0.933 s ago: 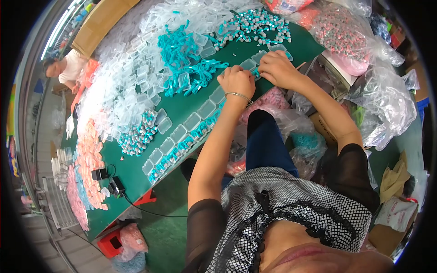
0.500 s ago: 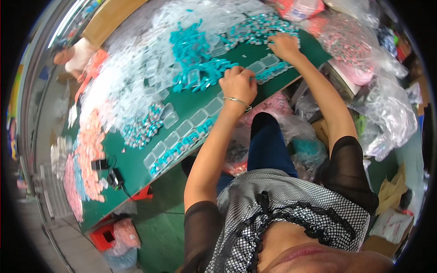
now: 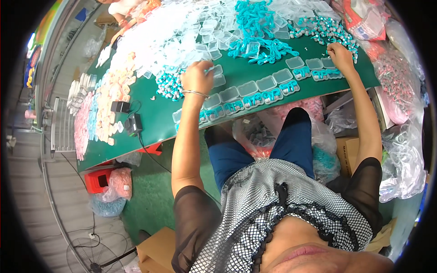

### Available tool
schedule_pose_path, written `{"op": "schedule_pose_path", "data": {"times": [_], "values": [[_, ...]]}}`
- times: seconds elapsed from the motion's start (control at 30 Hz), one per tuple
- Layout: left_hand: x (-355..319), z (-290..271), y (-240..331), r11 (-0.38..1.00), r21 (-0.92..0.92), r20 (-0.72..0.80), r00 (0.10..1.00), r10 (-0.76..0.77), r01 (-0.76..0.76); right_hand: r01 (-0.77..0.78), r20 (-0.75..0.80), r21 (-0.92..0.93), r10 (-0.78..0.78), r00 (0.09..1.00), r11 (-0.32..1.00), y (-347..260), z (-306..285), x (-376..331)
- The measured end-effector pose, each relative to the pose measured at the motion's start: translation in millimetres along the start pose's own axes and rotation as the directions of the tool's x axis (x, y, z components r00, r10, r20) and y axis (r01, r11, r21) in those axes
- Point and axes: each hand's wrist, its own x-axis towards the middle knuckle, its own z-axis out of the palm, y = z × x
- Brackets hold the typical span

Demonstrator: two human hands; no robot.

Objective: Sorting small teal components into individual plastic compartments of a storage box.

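My left hand (image 3: 197,81), a bracelet at its wrist, is over the left pile of small teal-and-silver pieces (image 3: 168,83), which look like earbuds. Its fingers are bent together beside loose clear plastic boxes (image 3: 218,76); what they hold, if anything, is hidden. With fingers curled, my right hand (image 3: 340,58) is at the near edge of the right earbud pile (image 3: 314,28); I cannot make out anything in it. Along the table's near edge runs a row of clear boxes with raised lids (image 3: 266,83), several holding teal coiled cords (image 3: 271,94). Loose teal cords (image 3: 261,50) lie beyond.
Clear plastic cases (image 3: 182,34) are heaped across the far side of the green table (image 3: 154,113). Peach pieces (image 3: 110,102) and black adapters (image 3: 133,123) lie at left. Plastic bags (image 3: 395,84) crowd the right. Another person (image 3: 125,10) is at the far left.
The view has shifted. My left hand has moved left from the row of boxes to the left earbud pile. My right hand has drawn back to the near edge of the right pile.
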Motion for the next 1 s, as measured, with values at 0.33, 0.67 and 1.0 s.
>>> {"op": "schedule_pose_path", "data": {"times": [0.33,0.67,1.0], "values": [[21.3,6.6,-23.0,0.993,0.098,0.086,0.993,-0.078,0.070,0.024,0.078,0.034,-0.026,0.997,0.999,10.2,-2.8,1.0],[28.9,20.5,-24.5,0.991,0.122,0.103,0.994,0.038,-0.050,0.051,-0.108,0.160,-0.034,0.994,0.986,-7.1,-15.4,-11.0],[24.8,21.1,-17.9,0.944,0.270,0.108,0.980,0.169,-0.192,0.013,-0.104,0.342,0.024,0.994,0.940,-19.3,-31.2,-28.2]]}}
